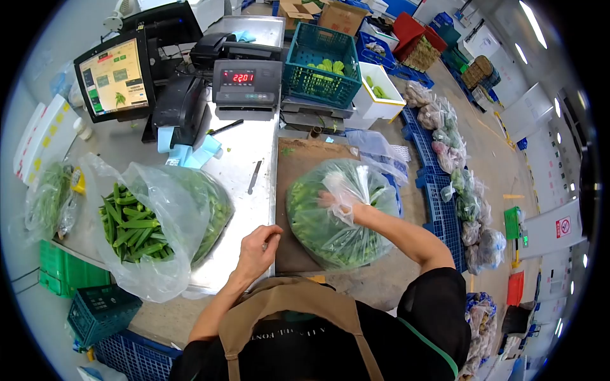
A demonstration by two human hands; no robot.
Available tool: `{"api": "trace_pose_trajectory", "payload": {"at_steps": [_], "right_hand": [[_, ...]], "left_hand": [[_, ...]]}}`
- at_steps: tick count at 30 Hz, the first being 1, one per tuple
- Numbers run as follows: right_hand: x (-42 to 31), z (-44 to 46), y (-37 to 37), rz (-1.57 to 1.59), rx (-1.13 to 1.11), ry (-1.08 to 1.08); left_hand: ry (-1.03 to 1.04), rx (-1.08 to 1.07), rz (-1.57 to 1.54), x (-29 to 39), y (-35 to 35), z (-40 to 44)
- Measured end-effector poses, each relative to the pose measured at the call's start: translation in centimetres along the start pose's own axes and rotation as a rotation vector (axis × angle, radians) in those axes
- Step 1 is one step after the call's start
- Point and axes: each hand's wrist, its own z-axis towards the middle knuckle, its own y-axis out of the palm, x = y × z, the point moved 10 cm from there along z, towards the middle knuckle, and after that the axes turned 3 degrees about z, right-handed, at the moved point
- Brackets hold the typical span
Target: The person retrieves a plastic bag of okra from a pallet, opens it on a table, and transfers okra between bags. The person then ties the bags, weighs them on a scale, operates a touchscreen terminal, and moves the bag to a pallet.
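Right of centre, the right hand [337, 204] touches a full plastic bag [321, 238], probably to steady it; grip unclear. At centre, the left hand [258, 249] is curled; whether empty, I cannot tell.

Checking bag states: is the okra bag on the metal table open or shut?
Open: the plastic bag has its mouth spread, leaving okra pods uncovered.

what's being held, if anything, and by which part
It can't be told whether the right grip grasps the gathered top of the clear, rounded plastic bag of green vegetables; the left grip shows nothing held.
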Motion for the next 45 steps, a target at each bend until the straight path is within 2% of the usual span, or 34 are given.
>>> {"api": "trace_pose_trajectory", "payload": {"at_steps": [3, 6, 9, 10, 13, 14, 17, 18, 21, 22, 25, 28, 29, 31, 32, 35, 37, 39, 42, 44, 45], "right_hand": [[-1.9, -2.6, -0.5, -0.006, 0.009, -0.165], [-2.6, -6.1, -1.8, -0.062, -0.023, -0.327], [-2.2, -7.3, -3.3, -0.138, -0.098, -0.399], [-2.7, -7.5, -6.0, -0.022, -0.026, -0.400], [-2.7, -7.6, -9.9, 0.162, 0.106, -0.366], [-1.4, -7.4, -8.8, 0.227, 0.050, -0.271], [4.8, -7.3, -8.7, 0.818, 0.308, 0.079], [6.2, -7.0, -8.9, 0.888, 0.317, 0.171], [6.2, -6.7, -9.2, 0.777, 0.335, 0.143], [5.0, -6.7, -11.3, 0.840, 0.302, 0.179], [5.8, -9.0, -15.6, 1.001, 0.393, 0.252], [5.7, -11.7, -19.9, 1.010, 0.486, 0.314], [5.0, -12.3, -21.8, 0.918, 0.536, 0.293], [2.5, -12.6, -25.2, 0.750, 0.614, 0.210], [0.8, -12.4, -26.5, 0.630, 0.632, 0.172], [-8.8, -9.1, -28.4, 0.465, 0.626, -0.119], [-16.8, -6.3, -28.7, 0.216, 0.586, -0.443], [-23.0, -4.2, -27.8, 0.040, 0.641, -0.713], [-31.1, -0.4, -28.3, 0.017, 0.648, -0.968], [-34.9, 2.4, -28.1, 0.187, 0.692, -1.090], [-37.0, 3.8, -27.8, 0.114, 0.747, -1.146]], "left_hand": [[0.188, -0.152, -0.026, 2.7, 4.0, 0.7], [0.444, -0.213, 0.151, 8.1, 7.7, 2.0], [0.453, -0.287, 0.166, 8.0, 11.8, 3.5], [0.487, -0.251, 0.201, 8.1, 12.5, 4.0], [0.402, -0.234, 0.183, 5.1, 14.2, 6.0], [0.546, -0.110, 0.072, 5.8, 13.2, 6.5], [0.520, -0.259, 0.123, 6.7, 13.7, 7.4], [0.506, -0.323, 0.193, 7.3, 14.4, 7.3], [0.368, -0.406, 0.188, 6.6, 15.5, 7.8], [0.394, -0.394, 0.145, 6.5, 15.3, 7.8], [0.361, -0.335, 0.161, 5.4, 13.4, 7.2], [0.151, -0.441, 0.132, 2.5, 12.3, 6.4], [0.002, -0.516, -0.079, 1.9, 12.7, 6.0], [-0.310, -0.611, -0.503, 1.9, 12.8, 4.4], [-0.349, -0.652, -0.777, 3.5, 12.7, 3.9], [-0.348, -0.649, -1.415, 8.8, 9.5, 3.2], [-0.297, -0.560, -1.622, 10.8, 5.5, 3.3], [-0.309, -0.312, -1.646, 10.1, 0.4, 2.9], [-0.335, 0.014, -1.558, 7.1, -6.9, 0.4], [-0.244, 0.272, -1.451, 5.3, -13.1, -1.4], [-0.181, 0.451, -1.339, 5.6, -17.1, -2.7]]}}
